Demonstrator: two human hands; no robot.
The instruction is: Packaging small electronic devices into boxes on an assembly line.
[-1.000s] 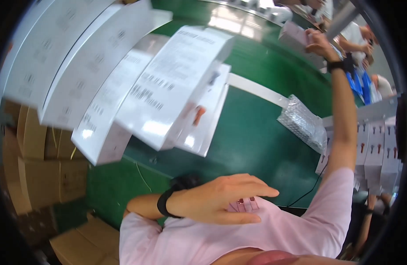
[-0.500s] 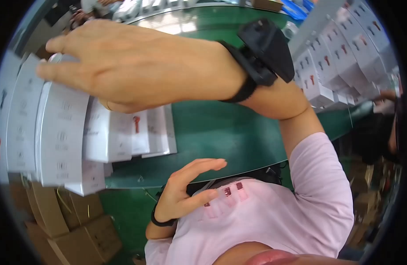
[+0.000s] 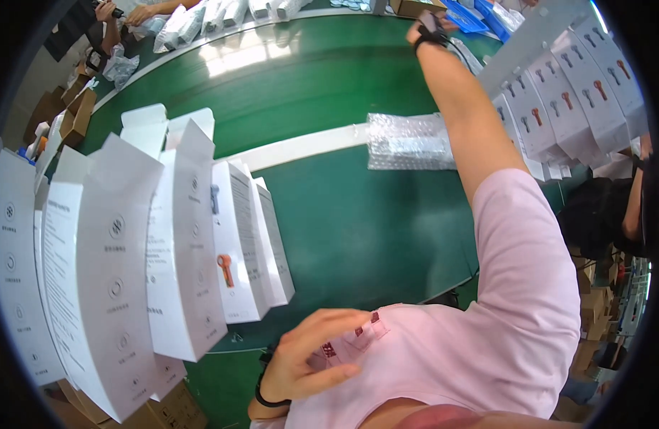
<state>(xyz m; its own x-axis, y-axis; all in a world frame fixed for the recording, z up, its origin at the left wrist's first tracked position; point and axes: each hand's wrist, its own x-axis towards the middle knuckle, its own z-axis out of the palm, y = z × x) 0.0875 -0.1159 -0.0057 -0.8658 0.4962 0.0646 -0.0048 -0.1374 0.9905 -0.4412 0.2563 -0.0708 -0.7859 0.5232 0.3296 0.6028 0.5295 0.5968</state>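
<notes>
Cartons (image 3: 101,286) stand unclosed, flaps (image 3: 144,121) raised, bubble wrap (image 3: 404,141) outside on the counter (image 3: 372,229) — left hand (image 3: 295,361) empty, fingers (image 3: 322,323) half-parted; right hand (image 3: 416,33) too indistinct to tell.

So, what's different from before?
The right hand, which first held a pale box, swung over the white boxes, then away to the far right near blue things; its grip is unclear. The left hand stayed low by the shirt; the bubble wrap stayed on the table.
</notes>
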